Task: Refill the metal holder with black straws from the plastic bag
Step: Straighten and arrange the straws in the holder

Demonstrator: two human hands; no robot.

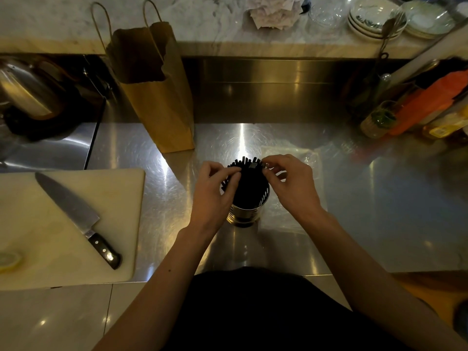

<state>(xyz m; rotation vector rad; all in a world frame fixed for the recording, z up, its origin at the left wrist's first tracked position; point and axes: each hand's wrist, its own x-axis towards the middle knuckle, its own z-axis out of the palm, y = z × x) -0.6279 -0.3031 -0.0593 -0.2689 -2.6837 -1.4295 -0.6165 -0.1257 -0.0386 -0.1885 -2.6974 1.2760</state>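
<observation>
As we log this counter from its left side, we take every place from the metal holder (244, 216).

Far left of the holder, and beyond it: one steel pot (24, 95), tilted.

Left of the holder: one white cutting board (50, 198). On it lie one knife (73, 211), blade pointing away and black handle toward us, and one lemon slice (8, 260) at the board's left edge.

Beyond the holder, a little left: one brown paper bag (162, 105), upright, mouth open, two cord handles.

Two hands, both at the holder. Left hand (215, 191) lies against the holder's left side, thumb and fingers curled, pinching straws at the left of the bunch.

One holder, upright on the steel counter (379, 198), wall slotted, packed with black straws (250, 183). They are too many and too dark for us to count. The straws stand in the holder, tips fanned above the rim, between the two hands.

Right hand (296, 186) lies against the holder's right side, thumb and forefinger pinching straw tips at the right of the bunch.

Just right of the holder, and beyond it: one clear plastic bag (304, 155), flat on the counter, partly under the right hand. We cannot tell its contents.

Far right of the holder: one orange packet (430, 102) among bottles we cannot count.

Beyond the holder, to the right, on the higher ledge: two stacks of plates (374, 21).
</observation>
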